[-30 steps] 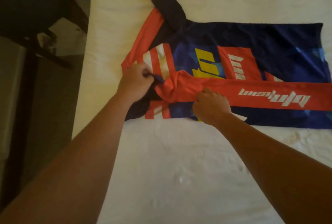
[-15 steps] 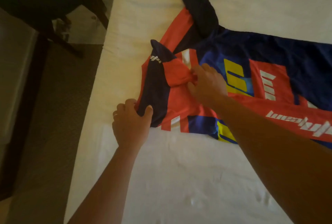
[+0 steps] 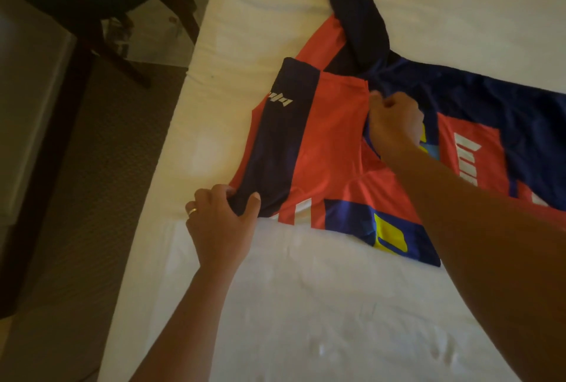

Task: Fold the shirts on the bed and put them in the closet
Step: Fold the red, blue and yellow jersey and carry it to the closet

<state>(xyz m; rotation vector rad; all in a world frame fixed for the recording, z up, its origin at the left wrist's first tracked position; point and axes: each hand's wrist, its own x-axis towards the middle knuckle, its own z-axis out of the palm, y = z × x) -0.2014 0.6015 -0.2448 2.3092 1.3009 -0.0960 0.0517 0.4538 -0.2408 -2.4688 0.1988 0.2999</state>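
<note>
Slick red-and-navy long-sleeved jersey (image 3: 321,149) spread flat on white-sheeted bed (image 3: 306,305); left hand (image 3: 222,222) pinching sleeve cuff, right hand (image 3: 393,124) gripping shoulder fabric, tensioning for folding.

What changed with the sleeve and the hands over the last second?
The folded sleeve, bunched up before, now lies spread flat across the shirt. The left hand moved to grip its near end; the right hand shifted up, pinching its far edge. The shirt stayed on the bed.
</note>
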